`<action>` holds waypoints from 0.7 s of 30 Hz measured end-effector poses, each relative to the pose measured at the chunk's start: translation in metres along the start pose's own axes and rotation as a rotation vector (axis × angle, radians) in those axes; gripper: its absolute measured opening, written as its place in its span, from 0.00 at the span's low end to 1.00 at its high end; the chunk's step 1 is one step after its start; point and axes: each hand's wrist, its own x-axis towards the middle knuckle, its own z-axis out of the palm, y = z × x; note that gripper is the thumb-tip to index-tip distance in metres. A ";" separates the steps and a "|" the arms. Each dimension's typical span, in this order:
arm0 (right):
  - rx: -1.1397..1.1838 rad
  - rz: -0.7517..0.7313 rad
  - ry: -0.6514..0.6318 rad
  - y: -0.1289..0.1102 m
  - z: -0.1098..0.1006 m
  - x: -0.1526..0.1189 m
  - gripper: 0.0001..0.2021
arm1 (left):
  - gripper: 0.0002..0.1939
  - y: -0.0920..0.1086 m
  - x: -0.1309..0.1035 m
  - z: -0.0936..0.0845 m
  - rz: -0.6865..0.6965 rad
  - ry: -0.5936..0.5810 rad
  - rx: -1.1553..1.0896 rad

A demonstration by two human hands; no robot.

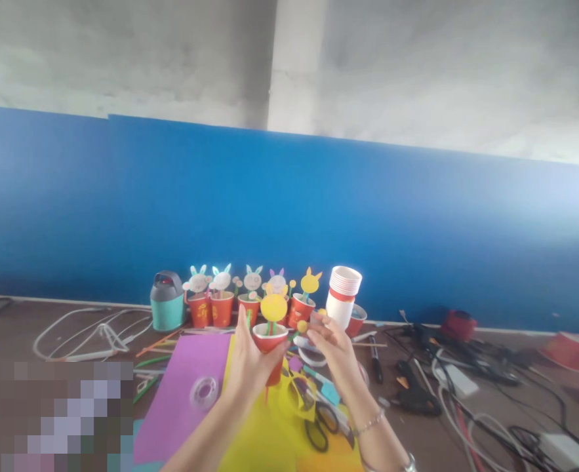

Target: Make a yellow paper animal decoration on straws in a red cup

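Observation:
A red paper cup [274, 375] is gripped between the thumb and fingers of my left hand [252, 357]. Green stems rise out of the cup and carry a round yellow paper head [273, 307]. Just right of the cup, my right hand [334, 341] pinches a small yellow disc [302, 326] at its fingertips. Behind the held cup stands a row of red cups with paper animal heads, such as a white rabbit [221, 280] at the left and a yellow one [310, 282] at the right.
Purple paper [171, 400] and yellow paper [264, 439] cover the front of the table. On them lie a tape roll [204, 392] and black-handled scissors [321, 426]. Stacked white cups [341, 305], a teal container [168, 308], a glue gun [417, 396] and tangled cables [471, 406] surround them.

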 end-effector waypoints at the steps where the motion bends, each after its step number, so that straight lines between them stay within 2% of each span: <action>1: -0.002 0.005 0.006 -0.001 0.000 -0.001 0.27 | 0.56 0.001 0.000 0.000 0.000 0.002 0.002; 5: -0.030 0.012 0.017 -0.005 0.003 -0.003 0.27 | 0.55 0.002 0.000 0.000 0.015 0.011 -0.007; 10: -0.160 0.027 0.000 -0.006 0.005 -0.004 0.19 | 0.56 -0.001 -0.002 0.001 0.010 -0.011 0.008; 16: -0.225 -0.074 0.043 -0.007 0.006 -0.004 0.20 | 0.57 -0.002 -0.007 0.007 0.046 -0.012 -0.051; 18: -0.240 -0.103 0.045 -0.007 0.004 -0.003 0.19 | 0.58 -0.003 -0.009 0.008 0.023 -0.063 -0.090; 21: -0.259 -0.133 0.048 -0.005 -0.002 0.000 0.18 | 0.59 -0.005 -0.009 0.010 -0.015 -0.200 -0.212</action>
